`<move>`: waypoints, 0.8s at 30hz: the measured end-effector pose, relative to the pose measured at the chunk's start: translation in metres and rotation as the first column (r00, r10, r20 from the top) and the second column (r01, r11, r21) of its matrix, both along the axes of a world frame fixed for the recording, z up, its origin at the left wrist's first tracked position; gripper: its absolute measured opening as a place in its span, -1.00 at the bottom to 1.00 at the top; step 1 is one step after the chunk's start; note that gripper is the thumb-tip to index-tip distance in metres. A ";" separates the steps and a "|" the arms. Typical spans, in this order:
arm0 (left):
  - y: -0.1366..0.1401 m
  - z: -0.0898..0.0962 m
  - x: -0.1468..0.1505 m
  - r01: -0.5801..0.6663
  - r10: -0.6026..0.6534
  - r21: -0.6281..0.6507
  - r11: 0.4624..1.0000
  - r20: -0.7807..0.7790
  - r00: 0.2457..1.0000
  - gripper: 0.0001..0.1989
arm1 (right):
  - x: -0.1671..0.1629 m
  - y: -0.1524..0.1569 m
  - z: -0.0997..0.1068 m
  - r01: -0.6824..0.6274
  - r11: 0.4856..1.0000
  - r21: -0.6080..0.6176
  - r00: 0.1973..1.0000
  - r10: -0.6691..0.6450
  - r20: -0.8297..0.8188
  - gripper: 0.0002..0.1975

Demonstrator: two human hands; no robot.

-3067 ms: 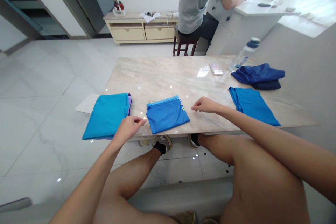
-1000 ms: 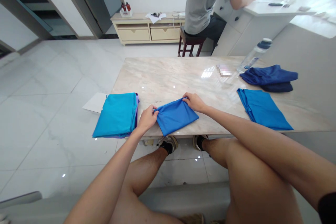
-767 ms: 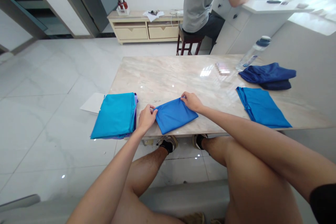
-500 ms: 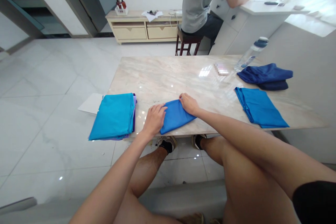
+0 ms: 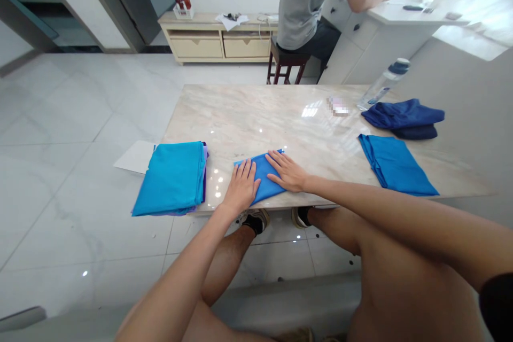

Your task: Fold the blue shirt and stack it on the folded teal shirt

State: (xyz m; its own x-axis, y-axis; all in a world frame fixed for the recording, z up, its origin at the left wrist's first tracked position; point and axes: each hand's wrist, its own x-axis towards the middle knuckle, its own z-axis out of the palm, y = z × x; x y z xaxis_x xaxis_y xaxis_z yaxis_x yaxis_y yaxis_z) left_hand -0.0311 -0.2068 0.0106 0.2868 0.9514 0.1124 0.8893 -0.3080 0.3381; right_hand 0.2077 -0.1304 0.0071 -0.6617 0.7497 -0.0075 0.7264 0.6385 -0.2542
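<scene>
A folded blue cloth (image 5: pixel 265 177) lies near the front edge of the marble table, partly hidden under both hands. My left hand (image 5: pixel 241 184) rests flat on its left part, fingers stretched out. My right hand (image 5: pixel 287 171) lies flat on its right part with the fingers spread. To the left, a folded turquoise cloth (image 5: pixel 172 176) sits on top of purple cloths (image 5: pixel 205 171). Another folded blue cloth (image 5: pixel 396 164) lies at the right, with crumpled dark blue cloth (image 5: pixel 403 116) behind it.
A clear bottle with a dark cap (image 5: pixel 382 85) stands at the back right of the marble table (image 5: pixel 240 112), beside a small blurred item (image 5: pixel 339 107). White card (image 5: pixel 134 157) juts out at the left. Beyond, a person in grey (image 5: pixel 306 8) sits on a stool (image 5: pixel 286 61).
Both hands have gone from gripping the blue cloth's edges to lying flat on it. The right fingers have spread, and the cloth's left edge now shows beyond my left hand.
</scene>
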 end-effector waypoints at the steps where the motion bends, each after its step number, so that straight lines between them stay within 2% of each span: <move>1: -0.001 0.001 0.002 -0.008 0.008 0.001 1.000 0.006 1.000 -0.34 | 0.008 0.006 0.000 0.013 1.000 0.004 1.000 -0.013 0.015 -0.21; 6: -0.010 0.020 0.014 -0.084 0.083 -0.015 0.996 -0.029 0.996 -0.44 | 0.030 0.031 0.012 0.134 0.991 0.013 0.985 -0.135 0.104 -0.32; 10: -0.025 0.042 0.021 -0.181 0.170 -0.112 0.977 -0.101 0.980 -0.68 | 0.029 0.034 0.028 0.102 0.993 0.063 0.987 -0.109 0.118 -0.43; 12: -0.029 0.047 0.024 -0.250 0.238 -0.106 0.962 -0.117 0.964 -0.65 | 0.027 0.035 0.037 0.107 0.991 0.074 0.989 -0.114 0.098 -0.47; 15: -0.029 0.046 0.032 -0.334 0.321 -0.063 0.941 -0.154 0.934 -0.56 | 0.029 0.043 0.053 0.208 0.978 0.024 0.977 -0.209 0.031 -0.52; 17: -0.025 0.042 0.036 -0.370 0.353 -0.095 0.924 -0.156 0.922 -0.61 | 0.034 0.052 0.069 0.273 0.962 -0.033 0.961 -0.274 -0.048 -0.57; 20: -0.020 0.040 0.035 -0.384 0.368 -0.194 0.903 -0.112 0.923 -0.61 | 0.048 0.058 0.109 0.347 0.935 -0.068 0.906 -0.354 -0.231 -0.66; 24: -0.021 0.043 0.020 -0.375 0.359 -0.331 0.866 -0.112 0.927 -0.57 | 0.069 0.033 0.168 0.408 0.912 -0.034 0.805 -0.376 -0.459 -0.73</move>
State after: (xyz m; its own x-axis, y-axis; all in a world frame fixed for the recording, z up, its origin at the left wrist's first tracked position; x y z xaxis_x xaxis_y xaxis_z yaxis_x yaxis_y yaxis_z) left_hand -0.0109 -0.2281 0.0540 -0.0938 0.9659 -0.2413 0.9324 0.1702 0.3188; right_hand 0.2772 -0.0971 0.1747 -0.2299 0.9344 0.2719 0.7350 0.3499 -0.5808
